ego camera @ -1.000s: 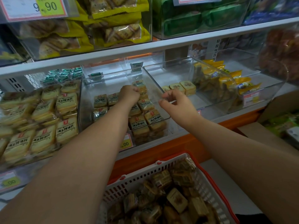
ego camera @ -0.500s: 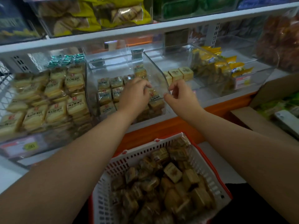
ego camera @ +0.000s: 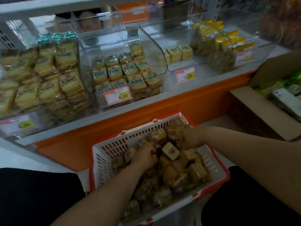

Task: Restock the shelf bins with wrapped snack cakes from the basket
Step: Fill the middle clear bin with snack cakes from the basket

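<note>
A white basket with a red rim [ego camera: 104, 149] sits low in front of me, piled with wrapped snack cakes [ego camera: 171, 151]. Both hands are down in the pile. My left hand [ego camera: 144, 158] curls its fingers round a wrapped cake at the basket's left middle. My right hand [ego camera: 191, 138] digs into the cakes near the far right corner, its fingertips hidden among the wrappers. On the shelf above, a clear middle bin [ego camera: 151, 46] holds rows of labelled cakes [ego camera: 114, 72]. The clear bin to its right [ego camera: 187, 65] holds only a few square cakes [ego camera: 179, 53].
A full bin of yellow cakes [ego camera: 47, 82] stands at the left, and a bin of yellow packets [ego camera: 216, 44] at the right. An open cardboard box [ego camera: 254, 110] sits on the right. Price tags [ego camera: 117, 95] hang on the bin fronts above the orange shelf edge [ego camera: 187, 101].
Both hands have dropped from the middle shelf bin down into the basket. The view has tilted downward with them.
</note>
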`<state>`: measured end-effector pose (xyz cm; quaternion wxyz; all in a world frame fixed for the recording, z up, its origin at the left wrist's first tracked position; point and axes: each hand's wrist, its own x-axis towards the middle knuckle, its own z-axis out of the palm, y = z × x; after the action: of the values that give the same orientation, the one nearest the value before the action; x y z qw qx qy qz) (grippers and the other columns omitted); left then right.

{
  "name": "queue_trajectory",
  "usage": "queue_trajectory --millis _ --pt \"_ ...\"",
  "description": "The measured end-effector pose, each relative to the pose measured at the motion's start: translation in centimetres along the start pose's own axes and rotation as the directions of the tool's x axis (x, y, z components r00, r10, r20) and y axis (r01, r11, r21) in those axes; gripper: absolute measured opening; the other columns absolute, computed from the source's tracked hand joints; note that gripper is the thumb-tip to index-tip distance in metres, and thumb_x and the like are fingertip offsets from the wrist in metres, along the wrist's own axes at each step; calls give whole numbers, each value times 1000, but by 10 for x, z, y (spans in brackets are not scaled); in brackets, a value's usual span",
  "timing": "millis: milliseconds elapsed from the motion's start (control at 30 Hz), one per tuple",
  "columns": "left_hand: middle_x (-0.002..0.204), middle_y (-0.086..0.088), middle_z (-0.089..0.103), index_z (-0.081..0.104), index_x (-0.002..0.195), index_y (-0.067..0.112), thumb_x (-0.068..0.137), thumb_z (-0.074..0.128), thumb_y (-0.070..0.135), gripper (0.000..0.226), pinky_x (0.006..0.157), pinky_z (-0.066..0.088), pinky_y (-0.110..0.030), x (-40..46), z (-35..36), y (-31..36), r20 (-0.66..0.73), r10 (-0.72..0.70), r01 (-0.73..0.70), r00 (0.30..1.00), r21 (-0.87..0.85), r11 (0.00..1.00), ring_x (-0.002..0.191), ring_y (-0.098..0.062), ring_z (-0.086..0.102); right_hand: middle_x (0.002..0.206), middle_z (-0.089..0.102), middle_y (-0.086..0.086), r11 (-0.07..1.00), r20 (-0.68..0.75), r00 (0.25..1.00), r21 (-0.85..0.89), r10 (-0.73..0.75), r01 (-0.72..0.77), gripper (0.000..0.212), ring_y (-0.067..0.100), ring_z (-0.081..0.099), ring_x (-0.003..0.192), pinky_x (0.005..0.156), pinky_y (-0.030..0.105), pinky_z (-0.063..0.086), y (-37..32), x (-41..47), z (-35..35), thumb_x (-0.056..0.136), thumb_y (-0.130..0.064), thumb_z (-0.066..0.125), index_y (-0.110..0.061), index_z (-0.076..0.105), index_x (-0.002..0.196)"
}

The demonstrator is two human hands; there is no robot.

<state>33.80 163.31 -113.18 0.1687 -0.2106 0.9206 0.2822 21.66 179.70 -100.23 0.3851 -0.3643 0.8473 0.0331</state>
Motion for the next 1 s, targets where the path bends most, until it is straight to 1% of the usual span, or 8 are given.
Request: queue_trajectory --millis 167,233,367,500,667,800,900,1000 --pt "105 10 63 58 89 38 94 60 33 7 69 45 -24 14 0 8 18 15 -14 1000 -48 999 84 -5 53 138 53 10 970 -59 970 -45 236 -239 48 28 54 124 100 38 47 23 20 29 98 -36 50 -11 48 139" --pt "114 10 63 62 98 37 93 61 33 7 76 45 -25 17 5 8 26 17 -16 1000 -53 998 94 -9 55 134 56 8 962 -75 959 5 272 -272 51 27 55 121 98 40 48 25 25 34 94 -43 53 -15 48 137" --pt "129 6 57 61 120 33 91 62 34 29 95 48 -35 21 12 -1 50 -17 15 999 23 1000 117 -17 53 123 60 6 962 -43 961 19 272 -271 50 24 59 111 95 41 51 27 34 51 85 -41 61 -17 54 128" --pt "143 -3 45 48 136 28 90 58 48 52 107 36 -41 16 17 -11 -33 -49 55 998 211 976 132 -27 41 124 57 9 948 -48 947 45 317 -315 62 28 59 111 90 43 53 26 35 59 85 -37 60 -13 42 138" --pt "140 -5 40 47 134 19 89 64 44 55 109 34 -38 6 29 -31 2 -71 67 997 303 951 131 -26 39 118 60 7 952 -58 950 37 307 -305 52 24 59 104 75 33 49 24 38 60 88 -32 58 -12 47 135" --pt "127 -5 50 57 117 20 95 51 37 28 95 43 -35 2 25 -35 -44 52 -32 998 370 929 116 -24 50 116 61 5 947 -89 944 -17 318 -320 51 24 61 102 68 33 45 18 37 60 92 -31 54 -14 42 139" --pt "114 0 58 59 107 24 94 50 40 23 81 49 -33 -2 14 -34 -37 135 -110 990 389 915 103 -19 57 97 63 1 946 -185 935 -55 303 -318 22 19 62 87 67 33 49 9 38 54 95 -25 51 -16 61 113" --pt "117 5 58 60 117 26 94 51 43 30 83 50 -33 -12 4 -34 -95 364 -284 926 460 841 108 -17 57 86 62 2 960 -179 945 109 275 -258 16 17 61 79 63 28 48 3 42 47 97 -25 52 -15 63 91"
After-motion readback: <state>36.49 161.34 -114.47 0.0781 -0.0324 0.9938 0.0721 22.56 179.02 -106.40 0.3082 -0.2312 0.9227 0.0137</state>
